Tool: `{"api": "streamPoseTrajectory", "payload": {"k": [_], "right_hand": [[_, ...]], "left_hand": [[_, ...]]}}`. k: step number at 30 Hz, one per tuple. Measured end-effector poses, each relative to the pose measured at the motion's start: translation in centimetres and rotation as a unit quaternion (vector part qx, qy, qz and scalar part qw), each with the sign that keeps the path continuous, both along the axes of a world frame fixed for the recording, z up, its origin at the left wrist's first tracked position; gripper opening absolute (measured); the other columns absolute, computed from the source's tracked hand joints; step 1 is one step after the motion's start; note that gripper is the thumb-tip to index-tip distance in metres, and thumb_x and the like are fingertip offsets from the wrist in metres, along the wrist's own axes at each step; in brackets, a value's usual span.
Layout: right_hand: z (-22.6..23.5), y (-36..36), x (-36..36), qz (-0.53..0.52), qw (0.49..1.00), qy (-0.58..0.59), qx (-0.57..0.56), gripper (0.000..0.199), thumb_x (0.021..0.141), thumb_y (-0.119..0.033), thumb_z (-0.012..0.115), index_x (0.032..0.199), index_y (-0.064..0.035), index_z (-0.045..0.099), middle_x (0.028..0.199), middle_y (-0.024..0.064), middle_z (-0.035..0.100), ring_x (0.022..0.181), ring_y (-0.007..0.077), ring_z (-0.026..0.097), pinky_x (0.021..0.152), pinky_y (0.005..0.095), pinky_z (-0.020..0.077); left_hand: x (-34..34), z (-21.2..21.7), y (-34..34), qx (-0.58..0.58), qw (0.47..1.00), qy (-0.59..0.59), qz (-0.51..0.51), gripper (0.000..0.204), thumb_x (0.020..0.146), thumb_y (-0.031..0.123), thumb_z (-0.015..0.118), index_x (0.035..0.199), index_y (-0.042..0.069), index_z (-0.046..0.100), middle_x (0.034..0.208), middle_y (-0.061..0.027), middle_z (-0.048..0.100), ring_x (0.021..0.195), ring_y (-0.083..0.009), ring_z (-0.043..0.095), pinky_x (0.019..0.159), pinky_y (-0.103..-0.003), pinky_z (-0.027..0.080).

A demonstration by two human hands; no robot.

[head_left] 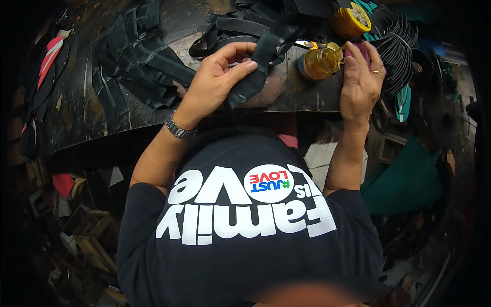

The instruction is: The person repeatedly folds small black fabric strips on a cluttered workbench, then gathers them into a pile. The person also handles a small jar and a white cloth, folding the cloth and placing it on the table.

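While the left hand (217, 77) pinches a dark strip (265, 48) between thumb and fingers, the right hand (360, 87) grips a maroon piece (362, 53) at the right side of an open glass jar (315, 65). Strip position: slanting over the worktop (76, 100) near its front edge, to the left of the jar and apart from it. Jar: upright, amber contents. A yellowish stick (339, 49) runs from the right fingertips to the jar's mouth; cannot tell whether its tip meets the contents, or whether stick and maroon piece are joined.

Left wrist: metal watch (179, 127). Right hand: ring (377, 72) on one finger.

Surroundings: a heap of dark strips (135, 64) lies left of the left hand, overlapping in several directions. Black straps (232, 24) lie just beyond that hand. A yellow tub (339, 21) with pale contents sits beyond the right hand, tilted. Right of that hand: a bundle of thin black cords (396, 48) and a teal piece (403, 105) at the worktop's edge.
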State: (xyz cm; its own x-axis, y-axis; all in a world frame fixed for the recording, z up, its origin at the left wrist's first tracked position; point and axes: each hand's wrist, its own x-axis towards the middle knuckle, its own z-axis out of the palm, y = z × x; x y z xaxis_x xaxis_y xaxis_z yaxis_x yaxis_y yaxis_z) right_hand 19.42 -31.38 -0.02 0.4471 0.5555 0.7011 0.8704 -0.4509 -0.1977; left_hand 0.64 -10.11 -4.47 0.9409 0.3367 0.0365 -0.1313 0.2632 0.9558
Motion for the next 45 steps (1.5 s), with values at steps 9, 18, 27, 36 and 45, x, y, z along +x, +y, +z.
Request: {"api": "streamPoseTrajectory", "payload": {"k": [9,18,27,36,45], "right_hand": [[1.1,-1.0,-4.5,0.118,0.974,0.185,0.059,0.048,0.075,0.009,0.058,0.122,-0.0015,0.065,0.124,0.0126,0.064,0.125,0.0322,0.055,0.11,0.0423,0.0374],[-1.3,3.3,-7.2,0.304,0.832,0.461,0.058,0.087,0.083,0.013,0.058,0.158,-0.0049,0.018,0.11,0.0106,0.064,0.101,0.0133,0.06,0.093,0.0279,0.0471],[-2.4,2.9,-9.7,0.307,0.701,0.611,0.202,0.085,0.087,0.011,0.062,0.158,-0.0093,0.019,0.1,0.0079,0.062,0.088,0.0083,0.059,0.074,0.0202,0.0487],[-3.1,4.0,-9.9,0.318,0.757,0.562,0.099,0.093,0.082,0.007,0.072,0.158,-0.0072,0.021,0.107,0.0113,0.064,0.1,0.0153,0.064,0.089,0.0269,0.0509],[-3.4,5.7,-11.0,0.293,0.732,0.585,0.189,0.08,0.086,0.006,0.071,0.154,-0.0065,0.03,0.106,0.009,0.066,0.096,0.0108,0.063,0.087,0.0243,0.0506]], "left_hand": [[0.4,3.0,1.2,0.211,0.975,-0.012,-0.061,0.034,0.088,0.007,0.075,0.119,0.005,0.061,0.095,-0.0011,0.067,0.089,-0.0071,0.067,0.083,-0.021,0.053],[-0.5,3.9,0.2,0.514,0.833,-0.136,0.151,0.017,0.085,0.004,0.077,0.1,0.004,0.069,0.091,-0.0044,0.07,0.079,-0.0111,0.068,0.075,-0.028,0.054],[-4.4,0.2,-2.2,0.194,0.976,0.082,0.051,0.023,0.099,0.018,0.064,0.11,0.0,0.072,0.09,-0.0034,0.071,0.075,-0.0063,0.063,0.067,-0.022,0.051],[-3.3,-1.3,-1.5,-0.034,0.993,-0.027,0.112,0.027,0.088,0.003,0.075,0.113,0.002,0.066,0.103,-0.0045,0.072,0.091,-0.0083,0.067,0.081,-0.023,0.056],[-3.5,-1.7,-2.1,0.003,0.994,-0.03,0.103,0.031,0.086,-0.001,0.076,0.113,0.002,0.063,0.101,-0.0066,0.07,0.091,-0.01,0.068,0.077,-0.024,0.059]]}}
